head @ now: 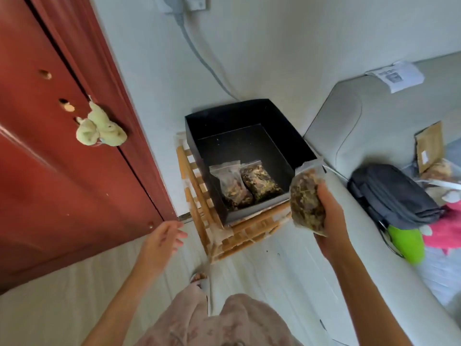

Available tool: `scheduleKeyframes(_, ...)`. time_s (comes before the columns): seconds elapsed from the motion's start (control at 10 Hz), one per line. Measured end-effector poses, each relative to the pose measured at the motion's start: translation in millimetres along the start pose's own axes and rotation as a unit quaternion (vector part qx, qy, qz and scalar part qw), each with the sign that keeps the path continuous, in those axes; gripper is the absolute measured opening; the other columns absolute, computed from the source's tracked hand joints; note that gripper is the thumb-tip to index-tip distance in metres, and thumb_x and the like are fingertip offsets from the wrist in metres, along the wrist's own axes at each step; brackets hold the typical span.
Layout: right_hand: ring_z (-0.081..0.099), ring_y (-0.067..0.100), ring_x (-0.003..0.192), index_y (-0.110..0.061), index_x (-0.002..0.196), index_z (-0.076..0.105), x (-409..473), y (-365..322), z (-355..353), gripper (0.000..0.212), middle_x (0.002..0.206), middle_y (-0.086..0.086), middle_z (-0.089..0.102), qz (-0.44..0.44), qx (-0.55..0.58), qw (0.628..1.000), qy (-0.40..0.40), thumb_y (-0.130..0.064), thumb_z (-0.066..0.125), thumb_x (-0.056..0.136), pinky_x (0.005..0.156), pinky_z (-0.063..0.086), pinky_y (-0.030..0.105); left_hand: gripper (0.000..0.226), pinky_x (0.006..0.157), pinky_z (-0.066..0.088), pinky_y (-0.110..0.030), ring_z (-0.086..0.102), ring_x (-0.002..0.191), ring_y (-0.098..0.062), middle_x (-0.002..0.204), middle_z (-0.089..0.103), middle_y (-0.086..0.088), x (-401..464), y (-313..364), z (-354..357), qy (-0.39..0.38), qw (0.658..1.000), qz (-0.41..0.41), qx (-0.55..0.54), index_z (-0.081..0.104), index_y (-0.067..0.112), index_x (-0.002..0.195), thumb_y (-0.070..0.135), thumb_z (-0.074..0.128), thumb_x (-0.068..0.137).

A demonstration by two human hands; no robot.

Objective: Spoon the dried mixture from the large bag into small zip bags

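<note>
Gripping a filled zip bag point(307, 199) upright, the right hand point(329, 216) was raised just right of the black box point(239, 121), where two filled bags point(247, 186) lay. The left hand point(162, 239) hung loose, fingers relaxed, left of the wooden rack point(239, 236).

Both forearms are bare from the bottom edge of the frame up to the wrists — no sleeves, watch, bracelet or rings show on the left hand point(163, 239) or the right hand point(330, 218). Neither hand is gloved. Below them the person wears a loose garment point(224, 323) of pale dusty pink cloth, printed with a faint, darker pink floral pattern and falling in soft folds. One foot point(198, 279) shows past its hem, in a light-coloured open slipper — the toes are visible at its front, though blurred.
</note>
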State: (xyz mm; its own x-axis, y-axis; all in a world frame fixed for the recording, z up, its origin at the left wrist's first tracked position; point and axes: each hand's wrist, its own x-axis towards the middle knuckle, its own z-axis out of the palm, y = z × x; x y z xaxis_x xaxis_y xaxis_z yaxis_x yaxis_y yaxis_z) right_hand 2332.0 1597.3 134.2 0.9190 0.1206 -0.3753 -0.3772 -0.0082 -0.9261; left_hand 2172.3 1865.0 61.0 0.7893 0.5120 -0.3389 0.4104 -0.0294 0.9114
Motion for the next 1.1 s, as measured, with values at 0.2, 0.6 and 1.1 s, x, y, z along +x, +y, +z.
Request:
scheduleKeyframes(0.2,0.062,0.024,0.107,-0.015,0.129,0.050,71,-43,30,0.065,0.119,0.009,0.061,-0.055,-0.105,0.993,-0.002,-0.048,0.067,0.076,0.090,0.053,0.040,0.042,0.093,0.047,-0.036,0.051,0.116,-0.020,0.129,0.045,0.004,73,76,30,-0.062,0.995,0.041,0.060,0.031,0.027,0.141,0.031,0.038,0.099)
scheduleKeyframes(0.6,0.053,0.034,0.113,-0.012,0.139,0.031,180,-13,30,0.073,0.130,0.018,0.049,-0.035,-0.556,0.827,-0.070,-0.034,0.071,0.082,0.086,0.042,0.034,0.049,0.100,0.020,-0.017,0.026,0.116,0.021,0.134,0.032,0.027,108,91,94,0.112,0.993,0.030,0.036,0.010,0.029,0.150,0.028,0.024,0.103)
scheduleKeyframes(1.1,0.049,0.028,0.125,-0.011,0.144,0.031,199,-45,30,0.075,0.141,0.012,0.047,0.055,-0.631,0.740,-0.227,-0.046,0.063,0.087,0.101,0.042,0.036,0.046,0.107,0.014,-0.018,0.019,0.135,0.004,0.153,0.024,0.015,114,81,110,0.193,0.980,0.017,-0.047,0.020,0.033,0.148,0.031,0.024,0.103)
